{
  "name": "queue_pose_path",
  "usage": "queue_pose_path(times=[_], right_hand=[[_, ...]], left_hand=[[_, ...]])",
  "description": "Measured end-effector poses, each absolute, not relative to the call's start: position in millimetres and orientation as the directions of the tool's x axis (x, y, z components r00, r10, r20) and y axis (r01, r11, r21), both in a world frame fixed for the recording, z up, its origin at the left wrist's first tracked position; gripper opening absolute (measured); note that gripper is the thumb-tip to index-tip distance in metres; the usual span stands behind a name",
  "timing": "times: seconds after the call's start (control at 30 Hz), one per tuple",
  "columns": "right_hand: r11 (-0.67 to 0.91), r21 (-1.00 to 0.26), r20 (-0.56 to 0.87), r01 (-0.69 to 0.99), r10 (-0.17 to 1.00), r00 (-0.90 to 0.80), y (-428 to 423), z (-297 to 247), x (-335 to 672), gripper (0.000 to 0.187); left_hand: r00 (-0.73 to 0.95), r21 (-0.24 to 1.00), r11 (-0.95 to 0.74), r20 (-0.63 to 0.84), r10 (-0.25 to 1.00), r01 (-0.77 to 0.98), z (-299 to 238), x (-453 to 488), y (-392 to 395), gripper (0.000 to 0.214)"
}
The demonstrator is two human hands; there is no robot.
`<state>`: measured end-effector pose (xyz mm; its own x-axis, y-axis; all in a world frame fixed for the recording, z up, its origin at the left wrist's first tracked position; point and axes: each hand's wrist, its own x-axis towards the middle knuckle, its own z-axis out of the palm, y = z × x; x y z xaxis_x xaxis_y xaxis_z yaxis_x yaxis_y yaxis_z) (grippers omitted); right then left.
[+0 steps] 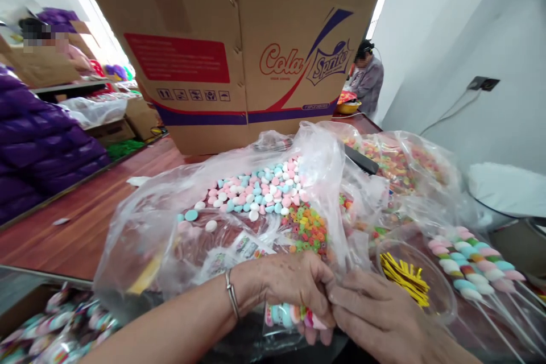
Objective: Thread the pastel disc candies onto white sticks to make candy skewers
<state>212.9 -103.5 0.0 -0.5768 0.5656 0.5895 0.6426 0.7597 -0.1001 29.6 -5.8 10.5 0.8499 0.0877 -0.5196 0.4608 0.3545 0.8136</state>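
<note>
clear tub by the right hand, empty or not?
Not empty: yellow ties lie in the tub, though part of its floor shows bare.

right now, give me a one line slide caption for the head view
Left hand holding wrapped candies, right hand meeting it, beside a clear bowl of yellow strips, cardboard carton behind.

Wears a slim metal bangle [231, 296] around the left wrist, silvery and shiny; shows two narrow bands side by side along it, with a small raised knob [228, 277] near its top; bares the left forearm [179, 327] down and left of the bangle, broadening away from it; continues, just right of the bangle, into a bare left hand [294, 280]; bares, farther right of the bangle, the right hand [375, 301] too, wide across the back.
</note>
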Motion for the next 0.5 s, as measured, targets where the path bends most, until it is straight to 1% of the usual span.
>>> queue_pose_path(times=[0.07,0.13,0.17,0.2,0.23,0.27,0.3,0.33,0.37,0.4,0.43,0.47,0.5], right_hand=[[0.798,-0.004,0.542,0.602,0.508,-0.669,-105,10,210,0.032],[0.758,0.053,0.523,0.65,0.533,-0.665,-108,14,208,0.034],[0.726,0.075,0.529,0.684,0.552,-0.644,-109,13,207,0.035],[0.688,0.095,0.541,0.719,0.57,-0.618,-110,10,205,0.037],[0.644,0.108,0.557,0.757,0.591,-0.583,-110,5,204,0.038],[0.589,0.107,0.582,0.801,0.616,-0.531,-108,-1,202,0.038],[0.518,0.082,0.608,0.852,0.651,-0.454,-105,-8,200,0.036],[0.439,0.033,0.635,0.898,0.685,-0.358,-101,-15,197,0.035],[0.355,-0.042,0.65,0.934,0.72,-0.244,-96,-20,194,0.033],[0.281,-0.138,0.652,0.95,0.748,-0.126,-90,-25,192,0.032],[0.222,-0.25,0.638,0.942,0.77,-0.012,-84,-27,189,0.03],[0.183,-0.369,0.608,0.911,0.789,0.088,-78,-28,186,0.028],[0.159,-0.487,0.563,0.858,0.809,0.169,-73,-27,183,0.026]], left_hand=[[0.845,0.812,0.34,-0.529,0.084,0.474,14,27,-6,0.027],[0.832,0.817,0.303,-0.543,0.116,0.491,15,26,-8,0.02],[0.824,0.831,0.25,-0.542,0.164,0.497,15,26,-10,0.014],[0.813,0.853,0.156,-0.523,0.258,0.499,14,27,-13,0.01],[0.802,0.868,0.007,-0.462,0.378,0.497,12,28,-16,0.01],[0.794,0.849,-0.193,-0.346,0.499,0.492,9,30,-21,0.012],[0.783,0.77,-0.409,-0.184,0.594,0.491,7,33,-26,0.014],[0.768,0.633,-0.594,-0.001,0.641,0.496,3,35,-31,0.015],[0.752,0.476,-0.719,0.164,0.639,0.507,0,38,-35,0.017],[0.737,0.339,-0.788,0.295,0.608,0.514,-3,41,-37,0.019],[0.717,0.242,-0.82,0.399,0.572,0.519,-6,42,-38,0.02],[0.687,0.185,-0.831,0.484,0.542,0.525,-9,43,-38,0.019],[0.657,0.159,-0.838,0.551,0.514,0.521,-11,44,-36,0.019]])
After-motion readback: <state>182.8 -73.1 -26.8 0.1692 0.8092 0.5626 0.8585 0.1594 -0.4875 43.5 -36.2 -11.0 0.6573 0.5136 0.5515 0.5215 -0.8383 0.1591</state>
